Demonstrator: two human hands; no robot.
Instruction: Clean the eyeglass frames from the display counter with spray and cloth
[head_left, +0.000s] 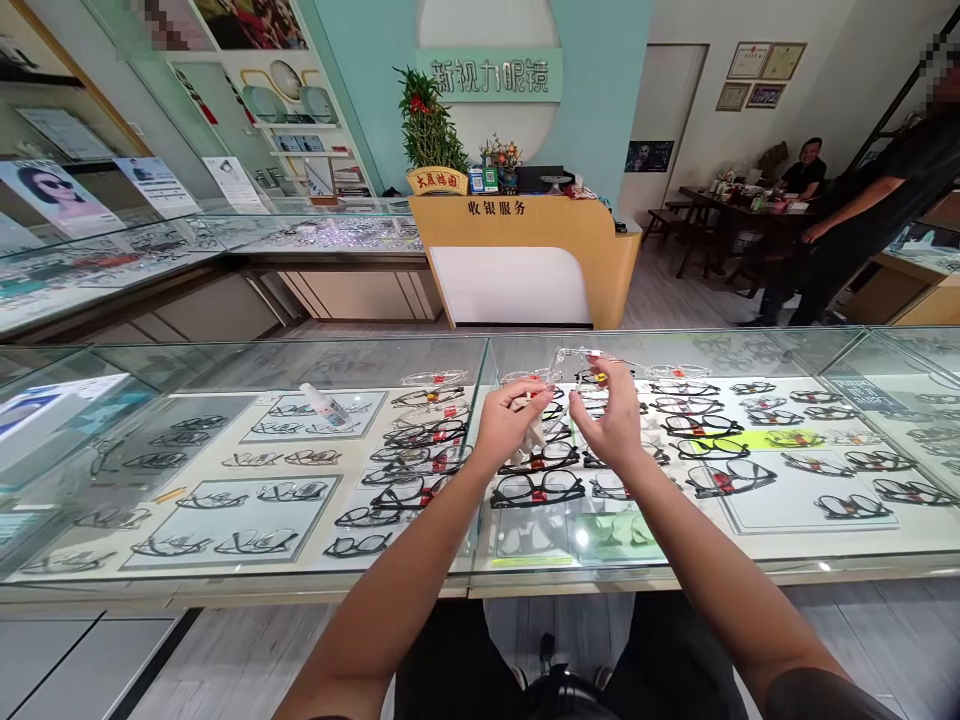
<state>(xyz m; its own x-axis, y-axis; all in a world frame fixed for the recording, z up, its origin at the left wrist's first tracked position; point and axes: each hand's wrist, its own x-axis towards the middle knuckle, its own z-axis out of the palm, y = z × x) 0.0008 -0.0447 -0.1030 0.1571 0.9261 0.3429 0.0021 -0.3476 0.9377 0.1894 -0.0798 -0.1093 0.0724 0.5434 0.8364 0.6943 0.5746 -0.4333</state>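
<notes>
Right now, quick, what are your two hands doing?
Left hand: closed on a white cloth.
Right hand: fingers curled on clear glasses, held above the glass counter.

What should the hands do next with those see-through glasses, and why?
Probably rub the cloth over a lens: the left hand holds the cloth, and the right hand holds the clear glasses above the counter.

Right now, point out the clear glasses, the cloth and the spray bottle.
clear glasses (pixel 581 356), head view, on the transparent frame front.
cloth (pixel 534 432), head view, on its hanging fold.
spray bottle (pixel 324 404), head view, on its white body.
</notes>
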